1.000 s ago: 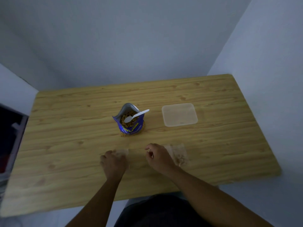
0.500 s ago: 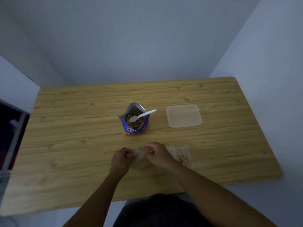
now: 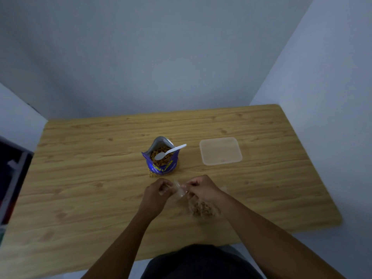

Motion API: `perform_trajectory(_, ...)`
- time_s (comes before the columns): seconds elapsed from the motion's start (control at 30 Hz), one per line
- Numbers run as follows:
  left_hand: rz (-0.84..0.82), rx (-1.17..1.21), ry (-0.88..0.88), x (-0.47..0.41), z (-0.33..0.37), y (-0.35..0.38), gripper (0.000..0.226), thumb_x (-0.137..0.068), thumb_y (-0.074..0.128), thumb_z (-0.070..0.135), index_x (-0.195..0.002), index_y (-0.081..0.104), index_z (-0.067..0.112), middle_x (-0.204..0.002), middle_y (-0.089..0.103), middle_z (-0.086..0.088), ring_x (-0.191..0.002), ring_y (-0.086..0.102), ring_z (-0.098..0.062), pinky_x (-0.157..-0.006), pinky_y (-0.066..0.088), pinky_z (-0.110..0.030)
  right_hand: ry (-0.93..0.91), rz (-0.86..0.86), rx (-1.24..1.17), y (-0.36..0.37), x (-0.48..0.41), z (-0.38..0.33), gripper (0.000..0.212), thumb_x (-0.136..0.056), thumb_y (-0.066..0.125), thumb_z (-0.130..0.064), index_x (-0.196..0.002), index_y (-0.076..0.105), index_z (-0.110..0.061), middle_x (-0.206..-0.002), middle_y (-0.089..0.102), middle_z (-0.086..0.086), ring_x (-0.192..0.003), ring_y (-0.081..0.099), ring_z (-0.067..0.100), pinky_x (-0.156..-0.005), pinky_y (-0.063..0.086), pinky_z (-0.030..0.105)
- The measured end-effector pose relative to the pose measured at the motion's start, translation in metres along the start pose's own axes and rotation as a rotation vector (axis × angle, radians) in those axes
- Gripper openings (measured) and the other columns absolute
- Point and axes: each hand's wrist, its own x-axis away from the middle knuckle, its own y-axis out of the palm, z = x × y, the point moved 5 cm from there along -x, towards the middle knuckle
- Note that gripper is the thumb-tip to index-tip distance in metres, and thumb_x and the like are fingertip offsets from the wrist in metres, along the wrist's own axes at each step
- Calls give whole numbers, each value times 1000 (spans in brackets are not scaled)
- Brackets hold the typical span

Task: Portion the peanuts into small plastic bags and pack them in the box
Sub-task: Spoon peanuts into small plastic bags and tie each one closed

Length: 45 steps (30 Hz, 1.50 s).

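An open blue peanut bag [image 3: 161,161] stands upright mid-table, with a white plastic spoon [image 3: 170,151] resting across its mouth. Just in front of it, my left hand [image 3: 158,193] and my right hand [image 3: 201,188] pinch a small clear plastic bag [image 3: 178,190] between them, raised a little off the wood. Below my right wrist lies a filled small bag of peanuts [image 3: 201,208], partly hidden by the arm. A translucent plastic box [image 3: 220,151] sits to the right of the peanut bag.
The wooden table [image 3: 80,178] fits into a corner, with walls behind and to the right. A dark shelf or cabinet [image 3: 12,178] stands off the left edge. My dark clothing shows at the near table edge.
Both hands came together and lifted the empty clear bag off the table. The filled bag stayed on the wood by my right arm. The camera view shifted slightly.
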Motion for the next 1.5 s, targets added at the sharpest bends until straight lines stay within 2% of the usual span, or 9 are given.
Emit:
perform_trajectory(0.2, 284, -165, 98, 5, 21, -1, 10, -80, 78, 24, -83, 70, 19, -83, 61, 4, -80, 53, -13, -74, 47, -37, -44, 96, 8, -11, -2, 0, 17, -89, 77, -27, -82, 78, -11, -64, 71, 3, -54, 63, 8, -58, 51, 23)
perform_trajectory(0.4, 59, 19, -92, 9, 34, 16, 42, -94, 57, 50, -73, 77, 19, -64, 72, 9, -62, 67, -2, -64, 51, -28, -181, 98, 16, -10, 1, -7, 9, -90, 74, -14, -84, 79, -9, -75, 75, 5, -59, 65, 7, -61, 55, 25)
perform_trajectory(0.63, -19, 109, -62, 4, 37, 25, 26, -96, 60, 21, -74, 74, 25, -68, 74, 8, -64, 69, -6, -69, 57, -32, -201, 117, 85, -16, 4, -6, 10, -88, 76, -15, -82, 80, -9, -76, 78, 8, -60, 68, 11, -64, 60, 33)
perform_trajectory(0.8, -50, -32, -9, 5, 40, 26, 22, -92, 59, 14, -74, 70, 13, -65, 72, 5, -64, 66, -2, -61, 46, -16, -203, 379, 284, -30, 9, -11, 12, -78, 75, -27, -75, 75, -15, -69, 72, -4, -65, 67, 7, -61, 51, 24)
perform_trajectory(0.97, -91, -55, 51, 6, 53, 28, 22, -94, 54, 11, -75, 64, 5, -68, 71, -1, -61, 64, 3, -55, 41, -9, -243, 216, 317, -26, 14, -18, 6, -74, 77, -23, -79, 73, -25, -67, 69, -10, -59, 61, -5, -60, 50, 15)
perform_trajectory(1.13, -116, -156, 112, 3, 53, 27, 24, -91, 57, 18, -69, 58, 10, -61, 63, -4, -56, 56, -14, -57, 43, -32, -312, 135, 392, -33, 10, -25, 10, -77, 78, -13, -86, 81, -17, -70, 72, -11, -64, 65, -6, -66, 54, 15)
perform_trajectory(1.27, -79, -240, 124, 0, 62, 24, 38, -79, 63, 22, -52, 36, 20, -49, 38, -3, -47, 34, -10, -49, 26, -27, -382, 211, 423, -37, 10, -38, 7, -75, 76, -11, -79, 80, -16, -70, 74, -6, -64, 66, 0, -64, 54, 17)
perform_trajectory(1.4, 54, -270, 170, -1, 68, 16, 20, -76, 70, 35, -72, 53, 24, -73, 54, 6, -73, 51, -14, -65, 39, -28, -389, 283, 369, -38, 8, -46, 2, -77, 78, -16, -77, 79, -14, -72, 75, -5, -66, 67, 2, -63, 52, 15)
perform_trajectory(1.5, 121, -284, 297, 0, 68, 6, 50, -71, 78, 49, -107, 59, 19, -104, 56, 5, -97, 52, -10, -81, 45, -25, -334, 303, 293, -47, 4, -48, 8, -77, 82, -20, -78, 79, -13, -72, 76, -3, -69, 71, 6, -65, 56, 21)
